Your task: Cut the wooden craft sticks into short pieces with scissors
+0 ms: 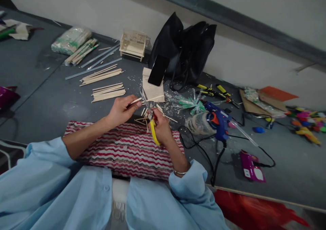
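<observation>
left hand (122,109) pinches a thin wooden stick (146,100), right hand (161,126) grips yellow-handled scissors (150,119) with the blades at the stick. cut bits (145,116) lie below by a red striped cloth (127,148). more stick bundles (108,91), a blue glue gun (216,121) and a black bag (183,53) sit on the grey floor (51,97).

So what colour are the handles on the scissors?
Yellow; the head view shows the scissors' plastic handles in the right hand.

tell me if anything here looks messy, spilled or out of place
Pale crumbs and offcuts are strewn over the grey floor around the wooden block, and short cut stick pieces lie scattered beneath the left hand and right hand. The glue gun lies tipped on its side amid tangled black cable. Nothing looks broken.
</observation>
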The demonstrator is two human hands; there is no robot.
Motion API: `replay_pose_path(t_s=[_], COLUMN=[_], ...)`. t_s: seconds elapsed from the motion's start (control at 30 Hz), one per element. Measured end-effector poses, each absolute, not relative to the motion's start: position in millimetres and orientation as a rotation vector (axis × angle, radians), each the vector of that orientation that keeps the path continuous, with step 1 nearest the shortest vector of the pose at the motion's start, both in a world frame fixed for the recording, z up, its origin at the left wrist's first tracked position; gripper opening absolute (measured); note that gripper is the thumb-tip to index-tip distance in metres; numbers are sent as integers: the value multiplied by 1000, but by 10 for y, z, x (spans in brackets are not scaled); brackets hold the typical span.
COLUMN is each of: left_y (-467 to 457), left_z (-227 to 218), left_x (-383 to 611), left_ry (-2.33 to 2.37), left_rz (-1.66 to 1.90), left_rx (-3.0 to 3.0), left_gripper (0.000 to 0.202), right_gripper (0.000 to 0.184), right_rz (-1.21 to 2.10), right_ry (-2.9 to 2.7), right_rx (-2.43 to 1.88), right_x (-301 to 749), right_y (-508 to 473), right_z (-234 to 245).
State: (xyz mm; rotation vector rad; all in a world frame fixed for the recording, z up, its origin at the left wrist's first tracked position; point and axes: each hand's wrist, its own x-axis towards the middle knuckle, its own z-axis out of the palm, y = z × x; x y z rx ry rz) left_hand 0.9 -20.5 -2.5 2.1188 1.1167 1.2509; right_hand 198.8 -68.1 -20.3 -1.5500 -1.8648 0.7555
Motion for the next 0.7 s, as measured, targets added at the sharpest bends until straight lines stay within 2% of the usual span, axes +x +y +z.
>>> replay_pose_path(t_s=[0.2, 0.47, 0.7], left_y=[-184, -137, -148], left_z=[-86, -81, -100], left_x=[11, -17, -16], left_ry=[1126, 1084, 1124], left_rz=[1255, 1133, 1133], left_rx=[2147, 2232, 2222], left_gripper=[27, 30, 32], right_gripper=[42, 56, 51], right_rz=[701, 682, 677], right_ry=[-1862, -1920, -1907], right_rx=[-1584, -1628, -1599], right_x=[1961, 2035, 1996], right_y=[-693, -647, -674], right_z=[-198, -232, -236])
